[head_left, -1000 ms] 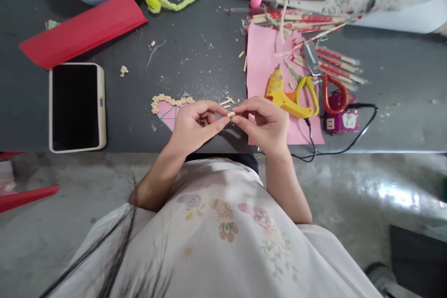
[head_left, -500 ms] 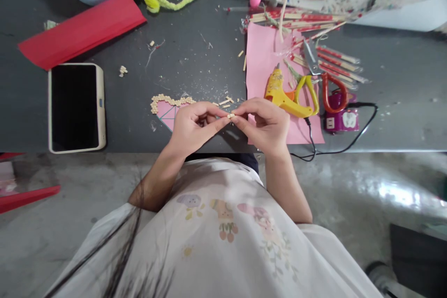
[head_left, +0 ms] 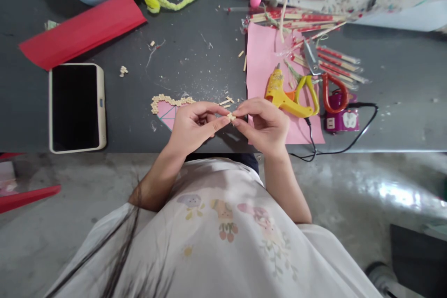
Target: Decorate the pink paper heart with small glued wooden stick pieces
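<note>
My left hand [head_left: 195, 125] and my right hand [head_left: 263, 123] meet over the near edge of the dark table [head_left: 195, 56]. Both pinch one small pale wooden piece [head_left: 231, 116] between their fingertips. Just behind my left hand lies a pink heart-shaped card [head_left: 167, 111] whose upper edge is lined with several such pale pieces. Loose bits of the same wood [head_left: 226, 100] lie scattered just beyond my fingers.
A yellow glue gun [head_left: 284, 98] and orange-handled scissors [head_left: 328, 86] rest on pink paper [head_left: 261, 56] at the right, beside a purple socket [head_left: 340, 118] with a black cord. Wrapped chopsticks [head_left: 331, 58] lie behind. A phone [head_left: 77, 107] and red folded paper [head_left: 84, 30] sit at the left.
Both hands stay in place; my fingertips have shifted slightly around the small wooden piece.
</note>
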Demonstrator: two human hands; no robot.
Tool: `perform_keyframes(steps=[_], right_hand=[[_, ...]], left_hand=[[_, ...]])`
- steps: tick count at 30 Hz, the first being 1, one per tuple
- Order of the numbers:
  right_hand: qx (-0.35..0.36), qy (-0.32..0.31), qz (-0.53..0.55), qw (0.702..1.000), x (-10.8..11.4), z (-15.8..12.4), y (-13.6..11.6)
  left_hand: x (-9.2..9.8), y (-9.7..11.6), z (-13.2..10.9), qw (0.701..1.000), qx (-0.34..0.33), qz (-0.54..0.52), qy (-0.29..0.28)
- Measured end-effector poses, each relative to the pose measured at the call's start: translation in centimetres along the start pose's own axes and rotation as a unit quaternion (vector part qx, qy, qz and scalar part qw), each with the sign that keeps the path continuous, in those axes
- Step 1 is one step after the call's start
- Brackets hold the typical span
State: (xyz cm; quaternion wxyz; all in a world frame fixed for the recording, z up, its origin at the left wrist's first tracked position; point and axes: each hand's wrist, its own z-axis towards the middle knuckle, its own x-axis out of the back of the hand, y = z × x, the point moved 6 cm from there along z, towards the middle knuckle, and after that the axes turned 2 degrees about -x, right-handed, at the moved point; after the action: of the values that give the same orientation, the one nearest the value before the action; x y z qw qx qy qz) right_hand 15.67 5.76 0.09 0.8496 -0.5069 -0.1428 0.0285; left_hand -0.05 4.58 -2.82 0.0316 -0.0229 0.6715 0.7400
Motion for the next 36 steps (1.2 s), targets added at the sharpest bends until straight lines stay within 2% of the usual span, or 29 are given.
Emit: perform_keyframes(steps=[5,10,16,22,26,29,32,36], right_hand=[[-0.039,-0.013,0.051,0.998,-0.2,-0.3,0.4],[-0.095,0.012,0.080,0.992,-0.3,-0.5,1.0],[-0.151,0.059,0.117,0.980,-0.5,-0.5,1.6],[-0.196,0.065,0.127,0.970,-1.0,-0.8,2.5],[-0.195,0.062,0.115,0.972,-1.0,-0.7,2.3],[-0.165,0.053,0.096,0.980,-0.5,-0.2,1.5],[-0.146,0.025,0.058,0.987,-0.1,0.2,0.5],[-0.156,-0.003,0.047,0.987,0.1,0.4,0.2]], left_hand=[[0.0,0.4,0.1,0.999,-0.047,0.011,0.008],[0.0,0.5,0.0,0.998,-0.058,0.021,0.013],[-0.1,-0.1,0.0,1.000,-0.005,0.021,0.015],[-0.1,-0.5,0.0,0.999,0.026,0.015,0.010],[-0.2,-0.6,0.0,0.999,0.029,0.016,0.005],[-0.1,-0.5,0.0,0.999,0.026,0.021,0.000],[-0.1,-0.3,0.1,1.000,0.013,0.026,-0.003],[-0.1,-0.3,0.1,1.000,0.009,0.024,0.001]])
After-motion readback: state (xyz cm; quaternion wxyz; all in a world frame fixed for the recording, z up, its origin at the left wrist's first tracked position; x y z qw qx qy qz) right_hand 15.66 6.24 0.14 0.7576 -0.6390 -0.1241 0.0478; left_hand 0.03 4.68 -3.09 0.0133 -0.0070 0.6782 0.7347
